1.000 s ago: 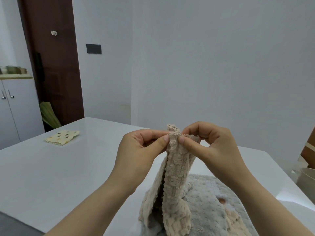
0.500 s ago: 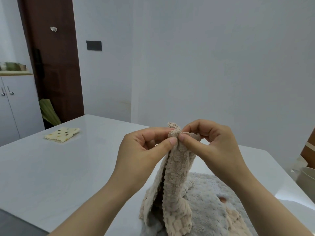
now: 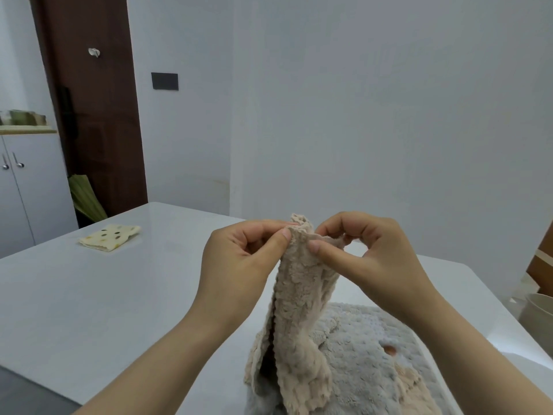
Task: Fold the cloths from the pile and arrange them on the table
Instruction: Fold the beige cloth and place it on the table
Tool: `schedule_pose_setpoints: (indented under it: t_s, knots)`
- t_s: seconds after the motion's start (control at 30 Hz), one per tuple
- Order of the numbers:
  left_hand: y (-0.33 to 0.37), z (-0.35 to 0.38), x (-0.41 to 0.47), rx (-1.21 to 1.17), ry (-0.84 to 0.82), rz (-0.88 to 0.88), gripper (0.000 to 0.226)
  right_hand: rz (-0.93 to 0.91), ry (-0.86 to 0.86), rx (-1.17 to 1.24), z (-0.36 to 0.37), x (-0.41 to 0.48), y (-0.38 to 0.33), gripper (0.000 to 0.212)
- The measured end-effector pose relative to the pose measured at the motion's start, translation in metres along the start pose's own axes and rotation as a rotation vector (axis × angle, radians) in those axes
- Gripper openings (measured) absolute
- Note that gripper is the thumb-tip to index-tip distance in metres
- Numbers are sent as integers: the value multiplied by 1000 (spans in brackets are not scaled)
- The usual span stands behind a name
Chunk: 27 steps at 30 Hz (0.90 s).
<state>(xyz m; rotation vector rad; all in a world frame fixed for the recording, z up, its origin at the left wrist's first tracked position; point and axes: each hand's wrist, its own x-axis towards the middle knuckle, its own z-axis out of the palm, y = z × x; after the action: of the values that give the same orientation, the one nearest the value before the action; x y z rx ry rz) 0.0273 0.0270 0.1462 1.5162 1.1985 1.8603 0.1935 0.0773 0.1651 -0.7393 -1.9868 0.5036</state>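
A beige fluffy cloth [image 3: 296, 319] hangs in front of me, its lower end trailing onto the pile. My left hand [image 3: 239, 262] pinches its top edge between thumb and fingers. My right hand [image 3: 371, 259] pinches the same top edge just to the right, the two thumbs almost touching. Below lies the pile, topped by a grey fluffy cloth [image 3: 371, 354] with beige patches. A folded cream cloth with dark dots [image 3: 110, 237] lies flat on the white table [image 3: 104, 295] at the far left.
A pale bucket [image 3: 538, 316] stands off the table's right edge. White cabinets [image 3: 27, 187] and a dark brown door [image 3: 95, 115] are at the left, with a green object [image 3: 85, 199] leaning on the floor. A plain wall lies behind the table.
My hands have parted slightly along the beige cloth's top edge, which now shows between them. The cloth stays hanging over the pile.
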Motion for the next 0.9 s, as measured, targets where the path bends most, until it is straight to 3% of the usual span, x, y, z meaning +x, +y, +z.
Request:
schedule_pose_setpoints:
  t_s: [0.33,0.53,0.7,0.9]
  knots:
    - [-2,-20,27,71,134,-5,15,-90,-233,-347,-35,14,4,18]
    - [-4,-28,35,82,171,-6,15,-180,-178,-576,-47,20,7,26]
    - [-3,-32,42,88,180,12,16,-154,-125,-514,-55,30,-5,29]
    - [3,-35,48,25,189,17,18,-139,4,-304,-58,40,-22,7]
